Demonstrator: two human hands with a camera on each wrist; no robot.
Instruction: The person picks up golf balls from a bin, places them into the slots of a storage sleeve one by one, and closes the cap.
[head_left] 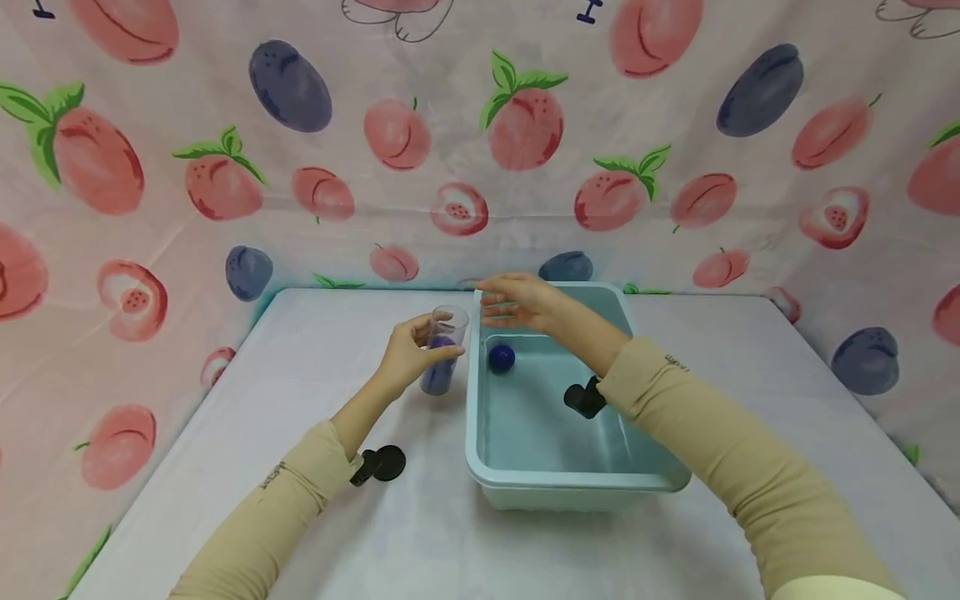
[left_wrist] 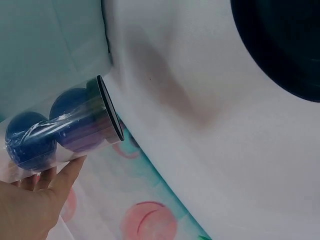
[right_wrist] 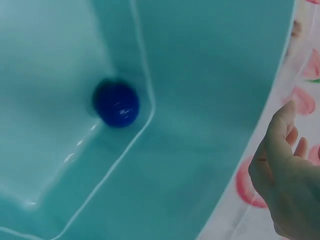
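Note:
My left hand [head_left: 408,354] grips a clear plastic tube [head_left: 448,318] beside the left wall of a pale blue-green bin. Two blue balls [left_wrist: 31,140] show through the tube, and one end of it has a dark rim [left_wrist: 110,107]. My right hand [head_left: 521,302] hovers over the bin's far left part with fingers extended and nothing in them. Another blue ball [right_wrist: 117,103] lies on the bin floor in a corner, below the right hand in the head view.
The rectangular bin [head_left: 472,417] stands on a white-covered table [head_left: 405,542]. A flat black disc [head_left: 390,462] lies left of the bin, near my left wrist. Fruit-printed cloth [head_left: 457,125] hangs behind and at both sides. A black wrist camera [head_left: 583,398] sits at my right wrist.

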